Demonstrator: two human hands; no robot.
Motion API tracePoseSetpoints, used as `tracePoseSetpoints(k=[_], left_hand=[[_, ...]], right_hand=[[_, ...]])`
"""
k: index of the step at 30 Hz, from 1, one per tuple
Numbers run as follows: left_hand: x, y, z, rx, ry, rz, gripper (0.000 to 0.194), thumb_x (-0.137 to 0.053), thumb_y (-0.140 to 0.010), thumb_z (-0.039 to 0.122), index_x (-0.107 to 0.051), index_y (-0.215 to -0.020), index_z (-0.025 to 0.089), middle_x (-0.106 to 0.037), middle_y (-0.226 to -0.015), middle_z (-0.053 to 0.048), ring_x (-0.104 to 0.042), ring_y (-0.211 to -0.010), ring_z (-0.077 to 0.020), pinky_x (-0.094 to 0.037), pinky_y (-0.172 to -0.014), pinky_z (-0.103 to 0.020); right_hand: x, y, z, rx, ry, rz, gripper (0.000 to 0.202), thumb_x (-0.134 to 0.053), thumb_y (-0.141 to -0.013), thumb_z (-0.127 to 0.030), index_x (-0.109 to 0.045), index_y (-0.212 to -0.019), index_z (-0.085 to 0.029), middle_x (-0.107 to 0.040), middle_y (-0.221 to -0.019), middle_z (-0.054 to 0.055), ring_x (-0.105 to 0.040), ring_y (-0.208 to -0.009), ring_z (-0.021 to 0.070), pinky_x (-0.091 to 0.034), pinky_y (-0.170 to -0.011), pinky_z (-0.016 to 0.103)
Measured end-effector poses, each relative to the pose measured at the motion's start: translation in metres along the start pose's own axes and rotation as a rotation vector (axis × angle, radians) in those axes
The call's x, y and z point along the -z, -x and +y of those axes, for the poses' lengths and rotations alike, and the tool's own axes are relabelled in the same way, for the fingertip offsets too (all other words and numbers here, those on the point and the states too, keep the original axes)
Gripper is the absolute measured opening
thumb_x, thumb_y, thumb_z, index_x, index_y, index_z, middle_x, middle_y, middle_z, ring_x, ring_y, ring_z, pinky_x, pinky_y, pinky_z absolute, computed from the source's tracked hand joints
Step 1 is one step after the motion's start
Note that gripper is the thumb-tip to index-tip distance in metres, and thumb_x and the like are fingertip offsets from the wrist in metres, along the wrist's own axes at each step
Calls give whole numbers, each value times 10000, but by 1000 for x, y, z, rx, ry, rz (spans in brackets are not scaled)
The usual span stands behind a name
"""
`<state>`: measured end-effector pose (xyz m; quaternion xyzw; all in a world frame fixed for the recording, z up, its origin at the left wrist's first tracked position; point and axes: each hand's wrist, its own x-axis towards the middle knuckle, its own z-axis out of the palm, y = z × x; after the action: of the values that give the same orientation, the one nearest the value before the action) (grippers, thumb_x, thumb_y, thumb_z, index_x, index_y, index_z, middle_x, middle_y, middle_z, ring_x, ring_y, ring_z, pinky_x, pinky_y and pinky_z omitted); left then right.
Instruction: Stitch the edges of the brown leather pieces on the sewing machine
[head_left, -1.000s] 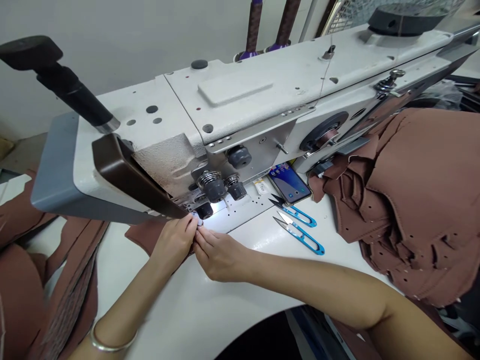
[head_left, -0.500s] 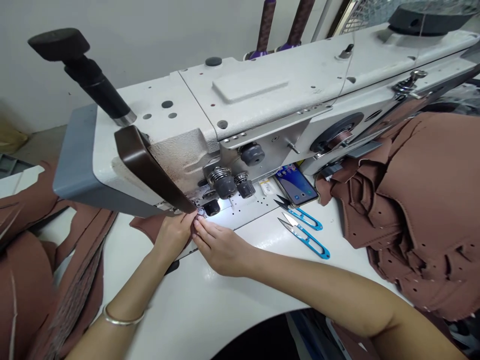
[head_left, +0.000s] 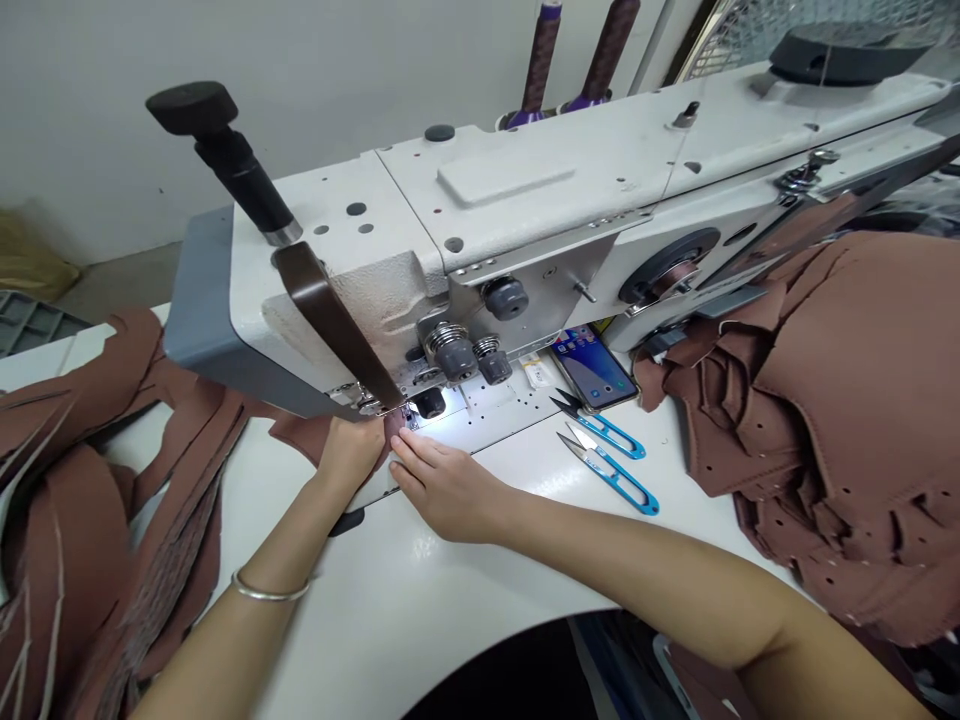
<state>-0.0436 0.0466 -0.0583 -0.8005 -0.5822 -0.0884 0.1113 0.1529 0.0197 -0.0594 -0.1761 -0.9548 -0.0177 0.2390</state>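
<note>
A brown leather piece (head_left: 300, 436) lies under the head of a white sewing machine (head_left: 337, 290), beside its lit needle area. My left hand (head_left: 351, 455) is closed on the piece's left part, its fingertips partly hidden behind the machine's brown lever (head_left: 337, 325). On the near right edge of the same piece rest the fingertips of my right hand (head_left: 450, 490), fingers together and nearly straight, pressing it close to the presser foot. Where the needle meets the leather is too small to make out.
Two blue thread snips (head_left: 622, 485) and a phone (head_left: 594, 370) lie right of my hands. Brown leather pieces (head_left: 862, 380) are heaped at the right, with more strips (head_left: 82, 540) at the left. Two thread cones (head_left: 541, 65) stand behind the machine.
The view has shifted, so the machine head sits further right. My left hand has drawn slightly apart from my right, and more of the leather shows between them.
</note>
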Motion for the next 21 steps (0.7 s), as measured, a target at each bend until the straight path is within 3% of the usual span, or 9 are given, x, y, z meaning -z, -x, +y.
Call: tracePoseSetpoints(k=[7, 12, 17, 21], left_hand=[[-2, 0, 1, 10, 69, -3, 307, -399, -853, 102, -706, -852, 117, -723, -816, -164, -687, -797, -293, -508, -734, -393], [2, 0, 6, 11, 109, 11, 253, -458, -842, 115, -709, -830, 146, -731, -773, -123, -683, -707, -252, -528, -700, -359], [4, -2, 11, 35, 218, 83, 247, -483, -886, 176, -696, -1012, 166, -739, -953, -123, -685, -893, -250, -532, -849, -367], [7, -3, 15, 43, 317, 117, 258, -474, -895, 174, -685, -1043, 178, -731, -996, -115, -666, -952, -256, -526, -884, -377]], right_hand=[[-1, 1, 0, -23, -48, -30, 336, -407, -924, -104, -570, -1192, 18, -499, -1347, 284, -418, -1343, 333, -443, -1070, 484], [-1, 1, -2, -10, -40, -13, 358, -456, -857, -76, -596, -1171, 27, -473, -1365, 298, -374, -1364, 372, -474, -1046, 493], [-6, 3, 0, 19, -48, 13, 426, -450, -831, -39, -597, -1228, 0, -475, -1381, 261, -360, -1381, 348, -497, -1029, 508], [-6, 5, 0, 39, -14, 15, 446, -398, -841, -6, -626, -1223, -33, -500, -1382, 200, -422, -1345, 328, -516, -1022, 468]])
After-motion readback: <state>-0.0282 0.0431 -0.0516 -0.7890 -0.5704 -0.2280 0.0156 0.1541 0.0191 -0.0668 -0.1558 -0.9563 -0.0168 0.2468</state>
